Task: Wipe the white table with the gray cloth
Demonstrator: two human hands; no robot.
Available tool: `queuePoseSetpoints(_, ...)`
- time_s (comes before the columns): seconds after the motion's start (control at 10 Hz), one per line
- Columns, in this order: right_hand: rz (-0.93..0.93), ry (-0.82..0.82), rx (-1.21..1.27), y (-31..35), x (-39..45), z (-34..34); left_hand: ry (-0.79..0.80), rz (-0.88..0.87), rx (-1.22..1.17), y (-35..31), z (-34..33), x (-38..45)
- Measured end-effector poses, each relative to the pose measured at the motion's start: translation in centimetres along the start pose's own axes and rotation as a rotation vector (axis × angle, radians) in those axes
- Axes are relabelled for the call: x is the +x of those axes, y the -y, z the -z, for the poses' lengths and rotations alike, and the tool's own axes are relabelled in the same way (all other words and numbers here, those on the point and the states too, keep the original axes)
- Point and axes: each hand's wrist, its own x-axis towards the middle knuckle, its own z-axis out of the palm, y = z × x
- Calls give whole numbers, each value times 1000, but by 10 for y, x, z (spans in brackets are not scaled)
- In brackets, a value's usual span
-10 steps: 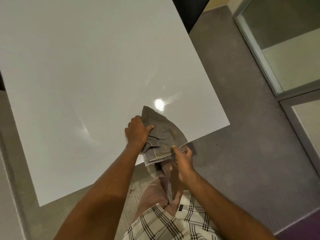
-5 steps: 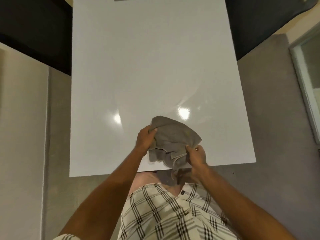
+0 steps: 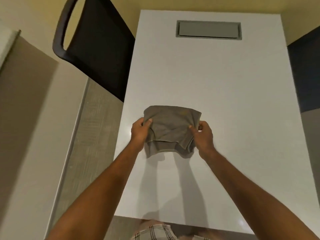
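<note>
Head view: the gray cloth (image 3: 170, 129), folded and bunched, is held over the middle of the white table (image 3: 225, 104). Its left edge is pinched by the left hand (image 3: 140, 131), its right edge by the right hand (image 3: 202, 134); both grips are closed on the fabric. Contact between the cloth's hanging lower layers and the tabletop cannot be confirmed. A gray recessed panel (image 3: 208, 30) is set near the far edge. A dark chair (image 3: 97, 47) stands beside the table's left side.

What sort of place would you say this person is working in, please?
Probably an office or meeting room: a plain white table with a gray cable hatch set into it, and a black chair alongside.
</note>
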Motion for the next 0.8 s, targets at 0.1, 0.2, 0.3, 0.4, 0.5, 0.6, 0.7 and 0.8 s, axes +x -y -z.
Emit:
queuePoseSetpoints(0.1,67,-1,-21,46,43,-50,-21,-60,-29,-33,33,59)
queuePoseSetpoints(0.2,94,-14,-52,73,73,-77,-26,-88,-49,-53,46,96)
queuePoseSetpoints(0.3,79,-18,-90,105,110,-108,-35,-101,-62,-77,57,140)
queuePoseSetpoints(0.4,71,-28,-98,119,131,-123,-37,-121,-55,-86,60,167)
queuePoseSetpoints(0.5,68,-48,-60,126,146,-132,-15,-198,74,-86,66,189)
queuePoseSetpoints(0.6,53,-45,-74,126,147,-134,-8,-227,211,-84,69,197)
queuePoseSetpoints(0.7,85,-15,-158,115,138,-132,-14,-226,373,-72,70,194)
queuePoseSetpoints(0.8,123,-7,-170,105,129,-127,-32,-281,411,-64,68,188)
